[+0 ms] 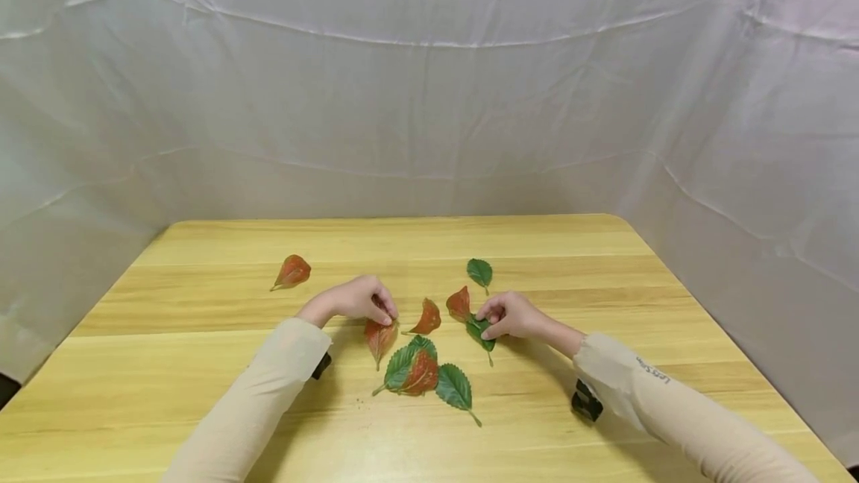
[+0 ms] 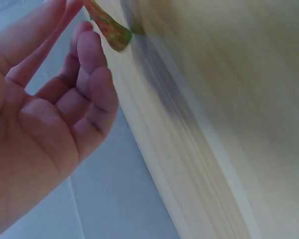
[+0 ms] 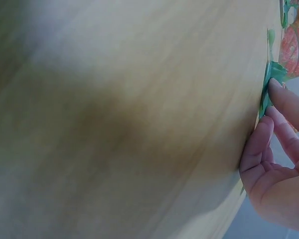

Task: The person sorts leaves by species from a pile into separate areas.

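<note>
My left hand (image 1: 359, 299) pinches the upper end of a red leaf (image 1: 380, 341) whose stem points toward me. In the left wrist view, part of a red-and-green leaf (image 2: 111, 32) shows past the fingertips. Over to the right, my right hand (image 1: 515, 316) pinches a dark green leaf (image 1: 479, 331) low over the table; the right wrist view shows thumb and finger at this green leaf (image 3: 273, 72). A red leaf (image 1: 459, 304) lies against its upper left side. Between the hands is another red leaf (image 1: 429, 317), curled at its edge.
Nearer me, a red leaf (image 1: 421, 374) overlaps green leaves (image 1: 399, 366), with a single green leaf (image 1: 455, 386) beside them. Farther off lie a red leaf (image 1: 293, 271) at left and a small green leaf (image 1: 479, 271). Pale sheeting (image 1: 429, 110) surrounds the wooden table (image 1: 201, 282).
</note>
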`<state>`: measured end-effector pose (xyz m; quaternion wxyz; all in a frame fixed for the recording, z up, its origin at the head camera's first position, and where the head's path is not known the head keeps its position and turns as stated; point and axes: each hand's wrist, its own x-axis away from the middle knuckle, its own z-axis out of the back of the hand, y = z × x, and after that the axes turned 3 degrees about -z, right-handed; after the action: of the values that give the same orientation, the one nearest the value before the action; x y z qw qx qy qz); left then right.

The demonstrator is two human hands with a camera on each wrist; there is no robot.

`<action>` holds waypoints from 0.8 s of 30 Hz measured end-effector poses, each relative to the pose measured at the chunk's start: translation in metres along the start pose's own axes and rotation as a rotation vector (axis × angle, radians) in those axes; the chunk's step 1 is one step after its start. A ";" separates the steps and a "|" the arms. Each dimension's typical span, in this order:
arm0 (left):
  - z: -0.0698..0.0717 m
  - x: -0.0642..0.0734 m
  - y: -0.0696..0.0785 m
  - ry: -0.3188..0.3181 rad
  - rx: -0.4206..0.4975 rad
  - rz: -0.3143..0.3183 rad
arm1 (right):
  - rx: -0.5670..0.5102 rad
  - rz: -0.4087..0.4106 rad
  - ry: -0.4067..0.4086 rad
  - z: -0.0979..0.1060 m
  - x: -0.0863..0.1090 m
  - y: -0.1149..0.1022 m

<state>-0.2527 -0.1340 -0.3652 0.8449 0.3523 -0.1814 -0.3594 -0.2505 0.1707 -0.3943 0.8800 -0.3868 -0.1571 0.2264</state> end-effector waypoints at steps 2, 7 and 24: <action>-0.001 -0.003 0.003 0.022 -0.004 -0.011 | 0.002 0.000 0.001 0.000 0.000 -0.001; -0.004 -0.008 0.010 0.063 -0.012 -0.014 | 0.012 -0.001 0.005 0.000 0.000 -0.001; -0.013 -0.025 0.022 0.015 0.028 -0.079 | 0.004 -0.017 -0.001 0.000 0.000 -0.001</action>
<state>-0.2518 -0.0986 -0.3593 0.8264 0.3736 -0.1659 -0.3872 -0.2507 0.1699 -0.3936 0.8825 -0.3837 -0.1605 0.2195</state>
